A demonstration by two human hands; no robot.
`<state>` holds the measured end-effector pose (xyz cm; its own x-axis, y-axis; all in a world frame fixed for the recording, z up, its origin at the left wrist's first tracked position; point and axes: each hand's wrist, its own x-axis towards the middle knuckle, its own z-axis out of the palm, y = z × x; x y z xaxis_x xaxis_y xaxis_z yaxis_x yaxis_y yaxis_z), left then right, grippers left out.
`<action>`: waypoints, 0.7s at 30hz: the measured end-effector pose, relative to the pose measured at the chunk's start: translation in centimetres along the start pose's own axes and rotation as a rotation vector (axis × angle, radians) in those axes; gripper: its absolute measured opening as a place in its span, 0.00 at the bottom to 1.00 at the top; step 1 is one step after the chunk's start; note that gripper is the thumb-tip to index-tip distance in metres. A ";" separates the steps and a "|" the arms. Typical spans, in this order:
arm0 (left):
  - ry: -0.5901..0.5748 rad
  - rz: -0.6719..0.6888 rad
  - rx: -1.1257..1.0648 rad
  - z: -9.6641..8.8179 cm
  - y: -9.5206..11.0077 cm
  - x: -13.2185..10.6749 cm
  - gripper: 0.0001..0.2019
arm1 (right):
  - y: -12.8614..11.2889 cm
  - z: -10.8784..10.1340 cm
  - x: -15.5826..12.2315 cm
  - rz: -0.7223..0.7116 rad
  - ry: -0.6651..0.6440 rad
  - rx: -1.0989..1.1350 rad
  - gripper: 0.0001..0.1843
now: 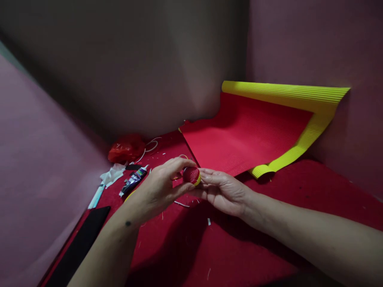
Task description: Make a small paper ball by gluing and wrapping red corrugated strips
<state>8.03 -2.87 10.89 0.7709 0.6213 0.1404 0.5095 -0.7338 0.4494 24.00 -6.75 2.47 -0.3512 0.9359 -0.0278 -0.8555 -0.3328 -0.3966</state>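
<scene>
A small round piece [193, 175], red-faced with a yellow edge, sits between a person's two hands above a red cloth [263, 235]. The left hand [160, 181] pinches it between thumb and fingers; the right hand [224, 192], half curled, meets its right side with the fingertips, though whether it grips cannot be told. The piece appears already shaped, its two colours brought together; whether it is finished is unclear. Just beyond, a red sheet [239, 139] lies over a curling yellow sheet [284, 92], both seemingly with plenty left to use. To the left lie a tube [133, 181], crumpled tissue [113, 174], a red bag [127, 147] and a black strip [80, 243]. A white scrap [209, 221] rests nearer the wearer.
</scene>
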 end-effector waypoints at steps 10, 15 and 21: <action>-0.004 -0.033 -0.021 0.1 -0.5 -0.2 0.18 | 0.1 -0.2 0.0 0.020 -0.016 -0.013 0.08; 0.000 -0.009 0.003 0.2 -0.2 -0.3 0.18 | 0.0 0.0 -0.1 0.016 -0.051 -0.010 0.08; -0.023 -0.010 0.084 0.5 0.0 -0.2 0.20 | 0.0 -0.1 -0.1 0.016 -0.059 -0.020 0.08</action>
<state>8.03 -3.11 10.46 0.7737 0.6229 0.1157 0.5465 -0.7486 0.3753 24.04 -6.82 2.33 -0.3873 0.9218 0.0198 -0.8422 -0.3449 -0.4144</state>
